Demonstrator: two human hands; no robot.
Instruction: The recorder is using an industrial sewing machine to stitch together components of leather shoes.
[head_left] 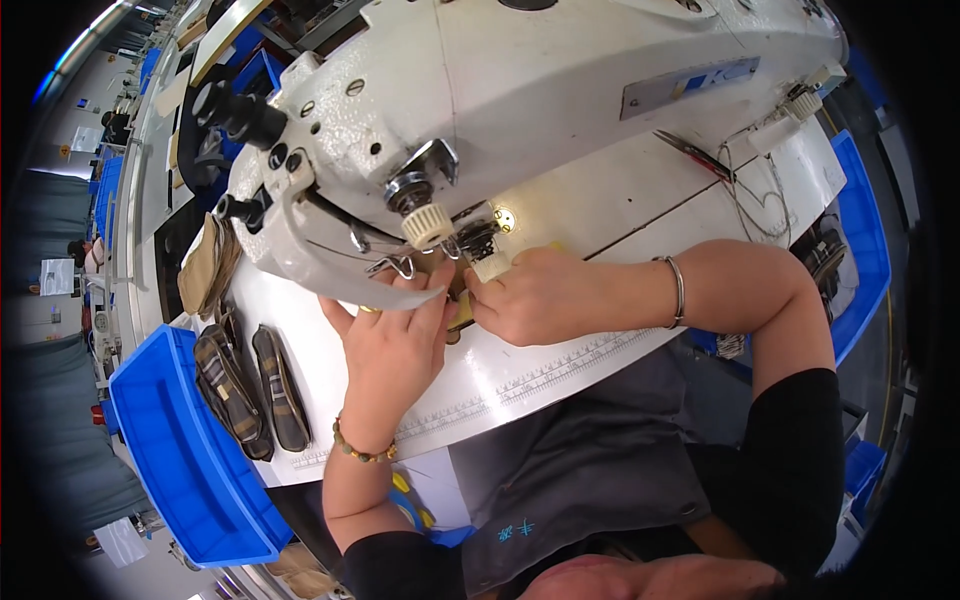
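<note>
A white sewing machine (540, 75) stands over the table in front of me. My left hand (392, 345) lies palm down under its needle end, fingers stretched out and a little spread. Its inner fingers reach the edge of a small khaki fabric piece (460, 314), and the machine's pale curved guard hides part of them. From the right, my right hand (535, 297) pinches that piece with bent fingers, just beside the presser foot area. The needle is hidden behind the machine parts and my fingers.
Dark plaid fabric pieces (282, 388) and folded khaki cloth (208, 268) lie left on the white table. A blue bin (195, 450) stands against its left edge, another blue bin (868, 240) at the right. Dark-tipped tweezers (695, 155) lie behind the machine arm.
</note>
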